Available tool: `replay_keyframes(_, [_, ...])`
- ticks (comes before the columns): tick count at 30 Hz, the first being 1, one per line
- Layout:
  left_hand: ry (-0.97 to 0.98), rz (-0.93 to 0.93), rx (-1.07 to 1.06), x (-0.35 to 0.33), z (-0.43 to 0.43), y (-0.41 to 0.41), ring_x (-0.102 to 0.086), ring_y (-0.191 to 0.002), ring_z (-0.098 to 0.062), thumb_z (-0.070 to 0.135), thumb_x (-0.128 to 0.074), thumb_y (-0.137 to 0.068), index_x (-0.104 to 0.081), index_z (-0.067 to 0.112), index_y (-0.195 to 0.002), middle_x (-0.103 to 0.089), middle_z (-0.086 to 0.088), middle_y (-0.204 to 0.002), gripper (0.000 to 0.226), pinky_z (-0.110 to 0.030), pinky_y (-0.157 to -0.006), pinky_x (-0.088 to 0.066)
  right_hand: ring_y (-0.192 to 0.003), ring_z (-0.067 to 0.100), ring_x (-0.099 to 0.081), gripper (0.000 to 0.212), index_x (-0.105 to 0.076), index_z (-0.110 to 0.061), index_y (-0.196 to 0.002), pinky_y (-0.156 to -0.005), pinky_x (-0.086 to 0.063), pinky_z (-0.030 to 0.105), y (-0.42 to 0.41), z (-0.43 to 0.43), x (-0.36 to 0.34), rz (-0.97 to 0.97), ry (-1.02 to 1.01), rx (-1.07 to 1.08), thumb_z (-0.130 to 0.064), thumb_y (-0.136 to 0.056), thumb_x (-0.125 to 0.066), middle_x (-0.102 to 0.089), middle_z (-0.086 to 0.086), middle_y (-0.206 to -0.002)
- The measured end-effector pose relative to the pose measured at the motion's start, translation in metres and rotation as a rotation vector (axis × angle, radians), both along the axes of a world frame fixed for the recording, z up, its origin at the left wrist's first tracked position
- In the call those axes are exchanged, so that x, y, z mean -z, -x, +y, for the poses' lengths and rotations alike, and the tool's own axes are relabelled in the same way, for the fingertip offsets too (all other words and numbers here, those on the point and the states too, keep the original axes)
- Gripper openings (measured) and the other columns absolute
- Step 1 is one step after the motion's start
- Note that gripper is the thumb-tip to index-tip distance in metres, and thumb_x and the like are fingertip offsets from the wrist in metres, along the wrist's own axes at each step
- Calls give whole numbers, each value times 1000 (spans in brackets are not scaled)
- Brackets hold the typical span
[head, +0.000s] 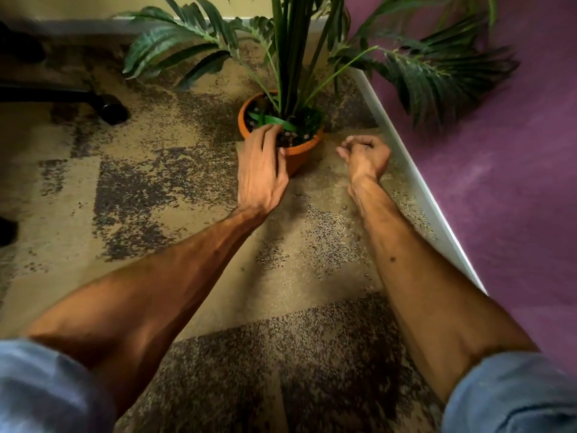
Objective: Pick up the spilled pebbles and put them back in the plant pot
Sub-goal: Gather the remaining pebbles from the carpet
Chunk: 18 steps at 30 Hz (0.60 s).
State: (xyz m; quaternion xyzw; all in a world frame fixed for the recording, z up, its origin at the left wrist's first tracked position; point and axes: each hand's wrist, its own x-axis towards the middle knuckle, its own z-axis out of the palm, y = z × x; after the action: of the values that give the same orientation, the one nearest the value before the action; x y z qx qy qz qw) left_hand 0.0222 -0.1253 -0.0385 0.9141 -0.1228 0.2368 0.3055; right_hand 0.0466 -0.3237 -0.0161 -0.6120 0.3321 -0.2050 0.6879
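An orange plant pot [298, 154] stands on the speckled carpet and holds a tall green palm-like plant [290, 57] and dark soil with small pebbles [292, 137]. My left hand [260, 170] rests on the pot's near left rim, fingers spread over the edge and thumb against the outer wall. Just right of the pot my right hand [365, 154] hovers above the carpet with its fingers curled shut; what lies inside them is hidden. One small pebble [344, 207] lies on the carpet beside my right forearm.
A white baseboard [418, 182] and a purple wall [499, 167] run close along the right. A black chair base with a caster [112, 107] stands at the back left. Palm fronds hang over the pot and the wall. The patterned carpet [156, 182] stretches to the left.
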Motion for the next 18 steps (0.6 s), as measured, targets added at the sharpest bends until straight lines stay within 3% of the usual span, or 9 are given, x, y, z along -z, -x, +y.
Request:
replay_keyframes(2, [-29, -25, 51, 11, -13, 24, -51, -132, -23, 22, -49, -102, -52, 15, -147, -53, -4, -144, 45, -38, -107, -42, -81, 22, -73, 14, -70, 5, -98, -63, -63, 23, 27, -19, 11, 28, -83, 72, 15, -91, -65, -72, 12, -87])
replay_keyframes(5, [-106, 82, 174, 31, -38, 66, -52, -129, -22, 21, -52, -97, -48, 23, -148, -50, 0, -144, 51, -39, -101, -44, -84, 24, -73, 15, -70, 1, -104, -60, -62, 24, 79, -48, 34, 135, -64, 133, 11, -94, -65, -74, 18, -102])
replay_keyframes(8, [-227, 228, 333, 56, -66, 111, -54, -121, -26, 24, -44, -100, -48, 20, -148, -50, -3, -143, 49, -44, -97, -47, -88, 32, -71, 19, -65, -12, -94, -72, -61, 41, 132, -68, 57, 241, 39, 192, 7, -93, -66, -72, 15, -97])
replay_keyframes(10, [-321, 326, 432, 71, -87, 139, -54, -124, -29, 28, -43, -101, -47, 16, -149, -50, -7, -146, 50, -45, -103, -47, -95, 31, -70, 16, -67, -18, -95, -86, -59, 41, 174, -82, 72, 379, 258, 208, -2, -92, -63, -71, 7, -96])
replay_keyframes(13, [-383, 437, 519, 85, -115, 165, -50, -132, -30, 32, -42, -101, -43, 17, -152, -47, -8, -150, 53, -46, -110, -44, -100, 29, -71, 18, -72, -22, -106, -84, -56, 35, 238, -100, 87, 652, 498, 297, -14, -91, -66, -76, 4, -105])
replay_keyframes(16, [-406, 539, 551, 91, -140, 175, -39, -148, -32, 37, -37, -106, -32, 17, -161, -35, -9, -164, 59, -50, -122, -34, -103, 33, -71, 17, -70, -23, -108, -86, -57, 40, 285, -113, 101, 787, 526, 360, -17, -91, -70, -74, 8, -111])
replay_keyframes(18, [-442, 584, 597, 96, -154, 179, -24, -158, -31, 39, -37, -106, -18, 20, -167, -16, -6, -174, 67, -51, -129, -22, -106, 34, -69, 19, -66, -20, -113, -86, -54, 40, 306, -123, 108, 820, 515, 376, -20, -95, -64, -69, 12, -120])
